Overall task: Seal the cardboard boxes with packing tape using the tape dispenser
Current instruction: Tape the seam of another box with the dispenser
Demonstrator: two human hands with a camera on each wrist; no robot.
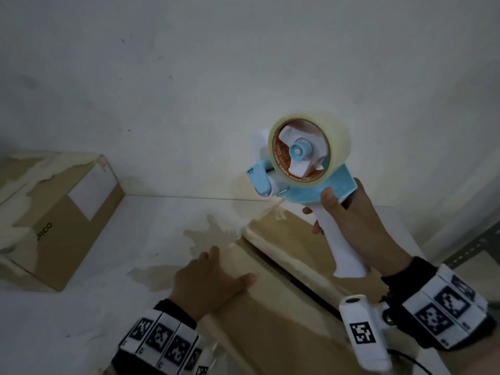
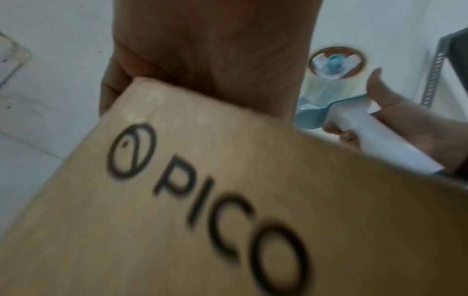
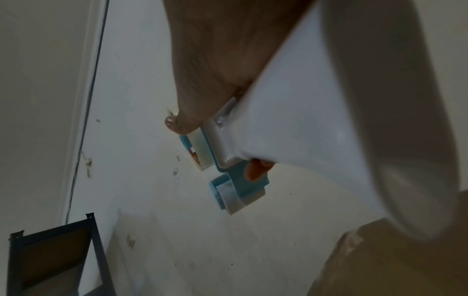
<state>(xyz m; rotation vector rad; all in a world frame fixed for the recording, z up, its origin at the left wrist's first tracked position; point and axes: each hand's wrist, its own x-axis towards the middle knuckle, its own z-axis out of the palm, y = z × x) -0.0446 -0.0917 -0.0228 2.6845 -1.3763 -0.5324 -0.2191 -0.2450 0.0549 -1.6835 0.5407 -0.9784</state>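
A cardboard box (image 1: 281, 301) lies in front of me, its two top flaps meeting at a dark seam with old tape around it. My left hand (image 1: 213, 277) rests flat on the box's left flap, fingers over the far edge. In the left wrist view the box's side (image 2: 202, 200) shows the print "PICO". My right hand (image 1: 349, 220) grips the white handle of a blue and white tape dispenser (image 1: 303, 163), held in the air above the box's far end. A roll of clear tape (image 1: 311, 147) sits on it. The dispenser's handle (image 3: 316, 120) fills the right wrist view.
A second cardboard box (image 1: 51, 212), with torn tape on top and a white label, stands at the left against the white wall. The boxes sit on a white table (image 1: 121, 266). A dark metal shelf frame (image 3: 55, 254) stands at the right.
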